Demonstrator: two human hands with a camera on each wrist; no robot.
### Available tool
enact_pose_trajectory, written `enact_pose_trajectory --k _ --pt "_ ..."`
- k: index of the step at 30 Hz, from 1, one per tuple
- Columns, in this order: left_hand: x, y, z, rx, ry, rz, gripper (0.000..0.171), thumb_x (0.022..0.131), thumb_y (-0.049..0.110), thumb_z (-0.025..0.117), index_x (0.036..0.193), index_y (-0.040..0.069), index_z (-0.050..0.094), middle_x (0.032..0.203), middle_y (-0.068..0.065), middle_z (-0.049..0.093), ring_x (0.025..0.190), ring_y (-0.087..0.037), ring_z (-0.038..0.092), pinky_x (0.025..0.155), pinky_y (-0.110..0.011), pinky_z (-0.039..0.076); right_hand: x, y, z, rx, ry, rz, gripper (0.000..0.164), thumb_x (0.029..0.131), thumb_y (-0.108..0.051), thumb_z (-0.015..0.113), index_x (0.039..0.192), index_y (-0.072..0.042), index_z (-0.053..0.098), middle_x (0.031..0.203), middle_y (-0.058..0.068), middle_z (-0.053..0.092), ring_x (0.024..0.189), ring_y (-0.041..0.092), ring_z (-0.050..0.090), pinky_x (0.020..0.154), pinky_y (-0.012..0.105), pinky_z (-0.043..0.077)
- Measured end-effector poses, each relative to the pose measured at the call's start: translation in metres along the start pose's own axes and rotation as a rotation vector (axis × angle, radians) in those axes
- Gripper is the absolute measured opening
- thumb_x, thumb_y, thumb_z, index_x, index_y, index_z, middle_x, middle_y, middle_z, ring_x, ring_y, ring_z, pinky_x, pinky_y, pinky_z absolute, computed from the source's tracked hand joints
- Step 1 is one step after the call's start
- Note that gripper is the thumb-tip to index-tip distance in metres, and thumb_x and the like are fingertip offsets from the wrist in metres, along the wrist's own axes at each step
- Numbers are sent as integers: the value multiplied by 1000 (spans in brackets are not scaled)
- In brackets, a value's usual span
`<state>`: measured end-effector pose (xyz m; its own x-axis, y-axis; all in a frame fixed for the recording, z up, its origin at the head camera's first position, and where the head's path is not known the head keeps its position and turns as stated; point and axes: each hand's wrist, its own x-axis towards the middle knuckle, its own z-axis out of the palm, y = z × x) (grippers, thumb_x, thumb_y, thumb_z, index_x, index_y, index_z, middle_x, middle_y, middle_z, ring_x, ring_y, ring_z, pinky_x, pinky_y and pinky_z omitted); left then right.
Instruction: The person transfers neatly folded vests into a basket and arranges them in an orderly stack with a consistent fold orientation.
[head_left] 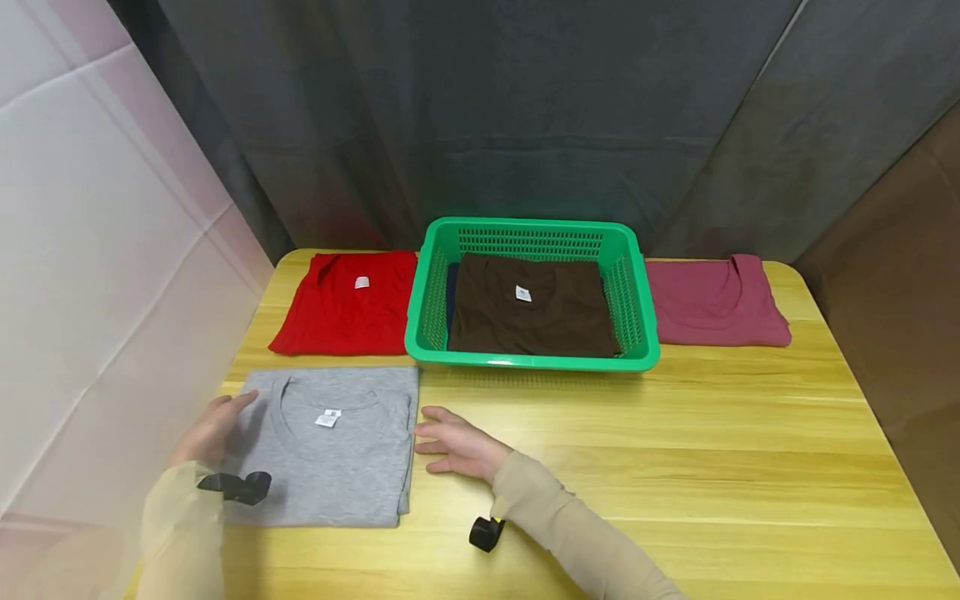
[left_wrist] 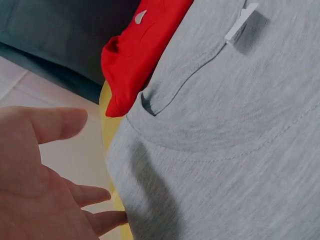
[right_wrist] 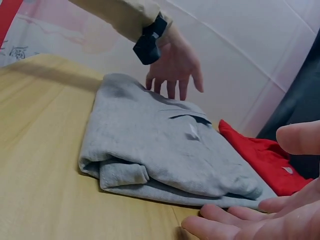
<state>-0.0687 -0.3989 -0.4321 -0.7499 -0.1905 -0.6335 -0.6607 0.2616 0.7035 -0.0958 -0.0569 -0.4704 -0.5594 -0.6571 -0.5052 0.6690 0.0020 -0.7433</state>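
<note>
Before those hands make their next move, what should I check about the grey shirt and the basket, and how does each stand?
1. Grey shirt folded on the table: ok.
2. Left hand at its left edge: ok.
3. Right hand by its right edge: ok.
4. Gripped: not ok; neither hand holds it.
5. Left hand touching cloth: cannot tell.
6. Green basket open on top: ok, brown shirt inside.

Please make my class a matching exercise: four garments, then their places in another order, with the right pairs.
1. grey garment
2. brown garment
3. red garment
4. pink garment

A. beside the green basket, on its right
B. between the left hand and the right hand
C. inside the basket
D. beside the basket, on its left

Pairs: 1-B; 2-C; 3-D; 4-A
</note>
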Motion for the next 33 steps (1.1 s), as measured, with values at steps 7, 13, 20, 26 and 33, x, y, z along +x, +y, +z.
enact_pose_trajectory --k 7,13,20,26,33 --pt "6 -3 -5 32 -28 23 82 94 44 28 135 -16 -10 140 -33 -20 129 -46 -17 106 -58 -4 6 3 6 -10 75 -8 65 90 -17 52 142 -1 16 135 22 37 122 41 37 98 58 30" --pt "10 -12 -7 -6 -65 13 82 94 45 31 137 -15 -6 140 -28 -26 128 -44 -21 104 -59 -7 9 7 13 -9 126 -13 68 86 -14 57 141 1 18 127 23 42 118 39 41 95 55 36" --pt "9 -11 -8 6 -61 -27 86 93 47 33 136 -13 -13 139 -27 -27 128 -43 -22 104 -60 -6 12 8 19 32 155 -45 72 85 -9 57 140 7 13 126 23 41 117 34 42 103 48 30" --pt "11 -14 -8 -25 -67 -70 94 91 46 39 133 -17 -16 140 -30 -23 131 -43 -15 108 -53 -3 17 6 28 51 155 -85 67 86 -6 54 135 16 15 130 28 35 123 36 37 106 46 27" --pt "11 -21 -10 -17 -209 -112 73 91 46 43 128 -11 19 106 -11 49 93 -21 53 84 -39 45 21 10 29 50 162 -101 37 84 -2 56 117 8 42 99 11 54 90 20 57 85 35 48"
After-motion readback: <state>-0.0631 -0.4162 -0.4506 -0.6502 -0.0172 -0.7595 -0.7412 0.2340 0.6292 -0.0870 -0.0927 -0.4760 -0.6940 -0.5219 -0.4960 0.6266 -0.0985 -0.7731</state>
